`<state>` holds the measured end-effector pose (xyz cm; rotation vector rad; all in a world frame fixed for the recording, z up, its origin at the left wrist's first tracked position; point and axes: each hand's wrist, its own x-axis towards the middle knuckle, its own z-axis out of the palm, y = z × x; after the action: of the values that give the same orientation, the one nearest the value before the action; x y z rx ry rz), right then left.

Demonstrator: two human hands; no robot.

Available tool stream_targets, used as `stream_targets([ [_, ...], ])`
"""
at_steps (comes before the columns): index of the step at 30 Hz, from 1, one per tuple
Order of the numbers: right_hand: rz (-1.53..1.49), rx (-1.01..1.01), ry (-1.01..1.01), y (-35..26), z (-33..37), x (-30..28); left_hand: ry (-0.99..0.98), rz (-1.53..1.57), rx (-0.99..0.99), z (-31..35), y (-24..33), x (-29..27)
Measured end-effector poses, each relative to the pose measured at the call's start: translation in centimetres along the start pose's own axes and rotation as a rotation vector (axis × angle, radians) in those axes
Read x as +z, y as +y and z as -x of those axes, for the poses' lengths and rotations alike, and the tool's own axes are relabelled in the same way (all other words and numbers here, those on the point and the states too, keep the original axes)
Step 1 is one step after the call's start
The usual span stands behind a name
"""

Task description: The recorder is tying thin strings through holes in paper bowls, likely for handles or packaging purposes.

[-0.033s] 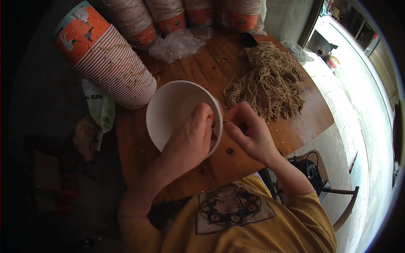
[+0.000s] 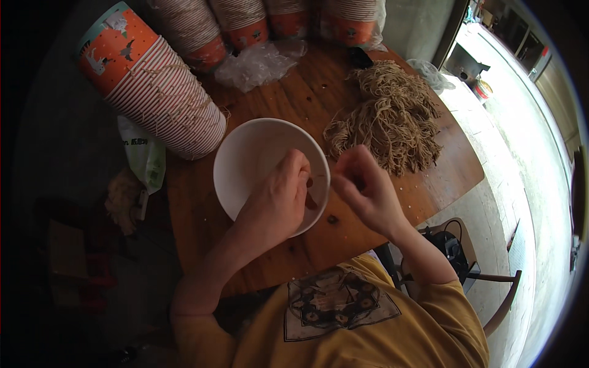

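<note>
Head view: left hand (image 2: 283,191) curled inside white bucket (image 2: 242,156), right hand (image 2: 367,195) half-curled just outside rim; can't tell holds; tabletop (image 2: 426,195) runs on rightward to its edge.

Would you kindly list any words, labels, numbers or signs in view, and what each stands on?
Green-and-white plastic bag: small dark lettering, which I don't transcribe.
Yellow T-shirt: any lettering too blurred to read.
Orange-patterned paper buckets: animal pictures, no readable text.

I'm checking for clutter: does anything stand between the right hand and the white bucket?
Nothing visible does. The right hand is close beside the white bucket, at its right rim; whether they touch is unclear. The heap of cord lies beyond that hand, not between them.
</note>
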<state>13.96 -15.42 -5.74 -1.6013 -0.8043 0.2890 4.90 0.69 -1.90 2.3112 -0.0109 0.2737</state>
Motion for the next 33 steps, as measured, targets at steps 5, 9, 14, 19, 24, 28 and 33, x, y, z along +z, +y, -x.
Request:
stream_targets([
  [5,0.191,-0.031,-0.035,-0.7,-0.2,-2.3,-0.096,0.263,-0.277,-1.4,1.4,0.8],
  [9,0.436,-0.151,0.112,-1.2,-0.3,-2.7,-0.069,0.246,-0.155,-2.2,1.3,1.5],
  [14,0.355,0.074,-0.049,-0.9,-1.4,-2.9,0.009,0.21,-0.044,-3.6,0.1,2.2],
  [19,-0.047,0.167,-0.066,0.6,-2.3,-2.9,0.067,0.654,-0.263,-3.2,-0.5,1.7],
  [24,-0.085,0.22,-0.117,-0.6,-2.6,-2.7,-0.109,0.78,-0.386,-3.2,-0.3,1.2],
  [28,-0.125,0.324,-0.136,-1.3,-2.7,-2.9,-0.116,0.879,-0.39,-2.7,-0.7,1.2],
  [33,-0.119,0.405,-0.131,-2.3,-3.0,-3.2,-0.103,0.889,-0.487,-3.2,0.1,0.9],
])
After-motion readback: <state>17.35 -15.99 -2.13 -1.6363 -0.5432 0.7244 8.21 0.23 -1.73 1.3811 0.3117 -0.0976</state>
